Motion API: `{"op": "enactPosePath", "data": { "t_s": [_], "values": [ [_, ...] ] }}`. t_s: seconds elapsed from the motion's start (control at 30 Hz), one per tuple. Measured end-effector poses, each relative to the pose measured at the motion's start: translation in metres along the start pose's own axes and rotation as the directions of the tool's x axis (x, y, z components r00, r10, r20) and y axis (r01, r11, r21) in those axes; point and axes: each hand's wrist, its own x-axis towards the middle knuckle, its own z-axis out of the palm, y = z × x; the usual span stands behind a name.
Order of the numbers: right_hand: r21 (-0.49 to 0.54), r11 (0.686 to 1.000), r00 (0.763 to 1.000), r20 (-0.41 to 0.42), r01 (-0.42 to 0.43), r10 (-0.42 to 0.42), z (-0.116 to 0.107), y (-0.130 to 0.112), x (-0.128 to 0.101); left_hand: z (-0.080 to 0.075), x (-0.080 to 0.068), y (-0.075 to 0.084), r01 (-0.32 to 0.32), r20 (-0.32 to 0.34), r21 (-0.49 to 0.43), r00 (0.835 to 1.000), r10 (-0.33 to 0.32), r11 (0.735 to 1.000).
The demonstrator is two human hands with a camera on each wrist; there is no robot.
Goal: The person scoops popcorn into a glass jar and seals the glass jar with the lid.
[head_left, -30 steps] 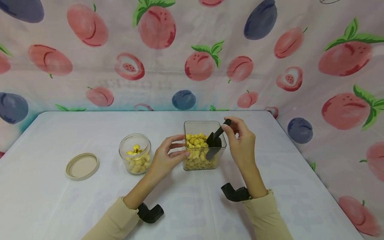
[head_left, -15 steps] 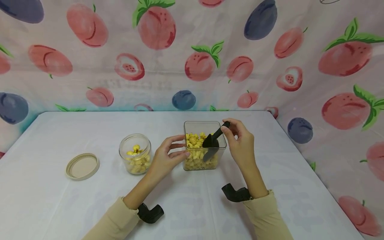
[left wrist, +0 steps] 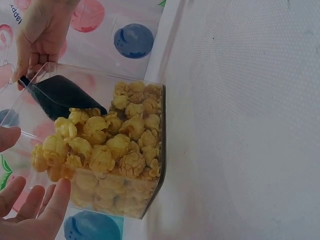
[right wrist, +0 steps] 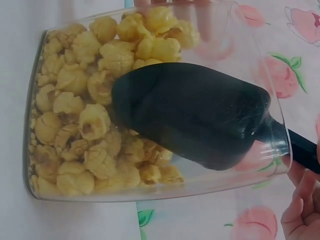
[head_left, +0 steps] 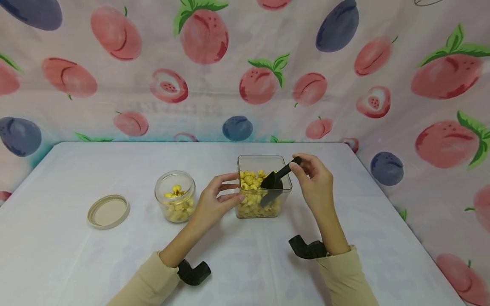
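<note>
A clear square container (head_left: pixel 264 212) holds yellow popcorn (left wrist: pixel 95 130) and stands on the white table. My right hand (head_left: pixel 315 182) pinches the black handle of a scoop (right wrist: pixel 190 110) just past the container's right rim. The scoop slants down to the left, its tip in among the popcorn. At the container's left side, the fingers of my left hand (head_left: pixel 216 199) are spread and fairly straight, fingertips right at the wall. A round clear jar (head_left: pixel 175 197), without its lid and partly filled with popcorn, is left of that hand.
A beige round lid (head_left: pixel 109 211) lies flat at the left of the table (head_left: pixel 245 267). Black curved pieces (head_left: pixel 194 273) are worn at both wrists. A fruit-patterned cloth (head_left: pixel 214 85) hangs behind the table's back edge.
The scoop's blade has shifted left into the popcorn and its handle has tipped lower toward the right, my right hand moving with it. My left hand stays at the container.
</note>
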Motion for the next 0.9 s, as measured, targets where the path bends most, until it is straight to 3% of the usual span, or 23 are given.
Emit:
{"op": "enactPosePath", "data": {
  "t_s": [0.23, 0.37, 0.53, 0.9],
  "values": [
    [0.124, 0.99, 0.998, -0.022, -0.061, 0.064, -0.0034, 0.0017, 0.0011, -0.0001, -0.0002, -0.0002, 0.007, -0.001, 0.002, 1.0, -0.007, 1.0],
    [0.159, 0.982, 0.995, 0.026, -0.103, 0.101, -0.0036, 0.0022, 0.0008, -0.0002, -0.0006, 0.0003, 0.004, -0.007, 0.007, 1.0, -0.004, 1.0],
    [0.116, 0.979, 0.981, 0.111, -0.17, 0.157, -0.003, 0.0031, 0.0, 0.0006, -0.0005, 0.0011, 0.001, -0.007, 0.01, 1.0, -0.001, 1.0],
    [0.25, 0.95, 0.978, 0.134, -0.19, 0.161, -0.0088, 0.0056, 0.0032, 0.0007, -0.0007, 0.001, -0.009, -0.011, 0.006, 1.0, 0.009, 1.0]
  ]
}}
